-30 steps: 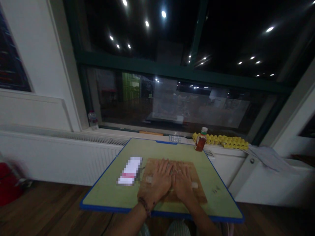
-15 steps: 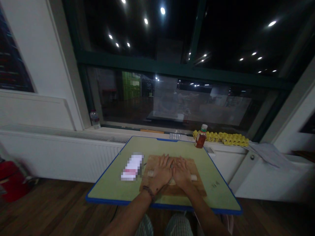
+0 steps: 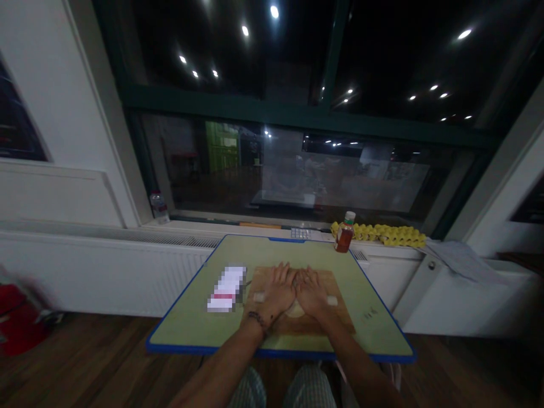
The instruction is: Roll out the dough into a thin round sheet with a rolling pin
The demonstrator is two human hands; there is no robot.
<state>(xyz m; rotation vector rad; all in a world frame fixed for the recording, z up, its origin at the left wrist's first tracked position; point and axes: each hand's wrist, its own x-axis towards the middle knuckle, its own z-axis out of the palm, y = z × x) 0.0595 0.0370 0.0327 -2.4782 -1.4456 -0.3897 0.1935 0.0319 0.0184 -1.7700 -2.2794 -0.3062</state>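
Note:
Both hands lie flat across a pale rolling pin, whose left end (image 3: 259,297) and right end (image 3: 332,300) stick out on either side of them. My left hand (image 3: 279,288), with a beaded bracelet at the wrist, presses on its left half, fingers stretched forward. Beside it, my right hand (image 3: 311,290) rests on the right half with its fingers straight and a little apart. Under the wrists shows a thin piece of pale dough (image 3: 294,309), the rest of it covered by the hands. A wooden board (image 3: 293,327) lies beneath everything.
The blue-edged green table (image 3: 199,328) carries a blurred-out phone-like shape (image 3: 227,289) left of the board. At its far right corner stands a bottle of red-brown liquid (image 3: 344,235). Yellow egg trays (image 3: 389,233) and a clear bottle (image 3: 160,208) sit along the windowsill.
The rolling pin and both hands have moved slightly forward, away from me, so a little more dough shows near the wrists. The camera view has shifted a little.

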